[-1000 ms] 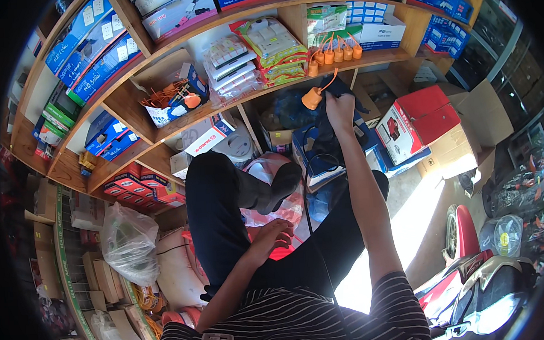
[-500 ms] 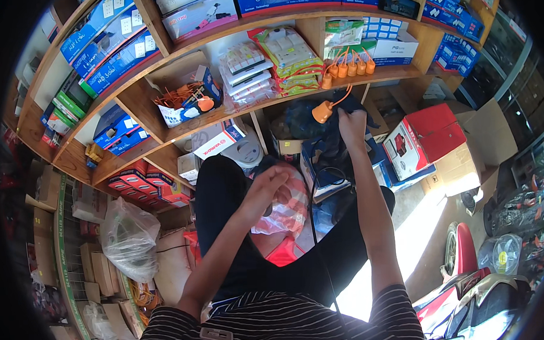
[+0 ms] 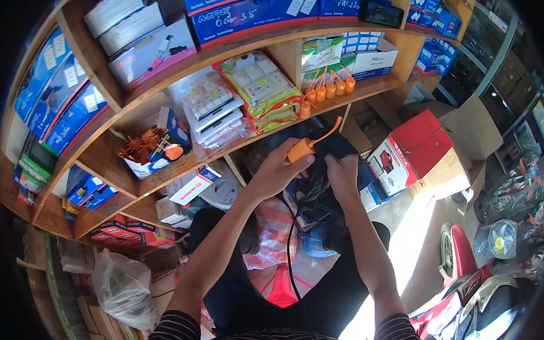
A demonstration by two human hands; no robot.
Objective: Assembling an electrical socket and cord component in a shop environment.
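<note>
My left hand [image 3: 277,170] is closed round an orange lamp socket [image 3: 301,150], its short orange wire [image 3: 329,131] sticking out up and to the right. Close beside it, my right hand [image 3: 342,169] has its fingers closed on a dark cloth [image 3: 334,142]. The cloth bunches up behind and between both hands, over boxes below the shelf. More orange lamp sockets [image 3: 331,91] stand in a row on the shelf edge beyond, their wires pointing up.
Wooden shelves [image 3: 164,181] hold blue boxes [image 3: 255,18], bagged power strips [image 3: 257,86] and a box of orange wires [image 3: 150,145]. A phone [image 3: 380,13] leans on the upper shelf. Right are a red-white box [image 3: 406,150] and a motorbike [image 3: 468,301]; left, a plastic bag [image 3: 123,289].
My left hand has reached up and right and taken hold of the orange socket, which hung beside my right hand. My right hand has come lower, still on the cloth. The view has shifted.
</note>
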